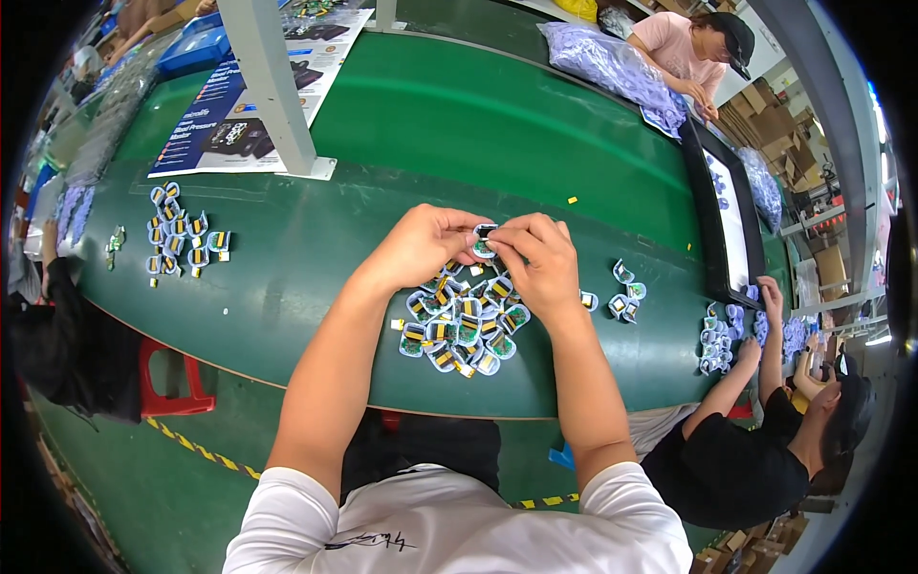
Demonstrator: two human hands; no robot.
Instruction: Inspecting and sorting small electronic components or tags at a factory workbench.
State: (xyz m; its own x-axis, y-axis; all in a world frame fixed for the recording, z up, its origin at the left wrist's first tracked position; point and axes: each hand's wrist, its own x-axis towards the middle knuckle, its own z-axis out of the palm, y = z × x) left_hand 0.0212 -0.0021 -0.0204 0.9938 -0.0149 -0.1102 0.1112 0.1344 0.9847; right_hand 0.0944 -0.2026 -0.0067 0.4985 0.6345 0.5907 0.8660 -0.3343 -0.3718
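Just above a heaped pile of small pale-blue plastic housings (467, 323), I hold one such housing (484, 249) between both hands. A green circuit board and a black part show inside it. My left hand (427, 247) pinches its left side with thumb and fingertips. From the right, the thumb and fingers of my right hand (537, 260) close on it, covering part of it. Many housings in the pile carry green boards and black-and-yellow parts. A smaller cluster of housings (628, 292) lies right of my right hand.
Another group of housings (172, 232) and a loose green circuit board (116, 245) lie on the green table (316, 239) at left. A grey post (273, 96) stands on a printed sheet (206, 143). A black-framed panel (724, 215) is at right, beside a co-worker in black (741, 469).
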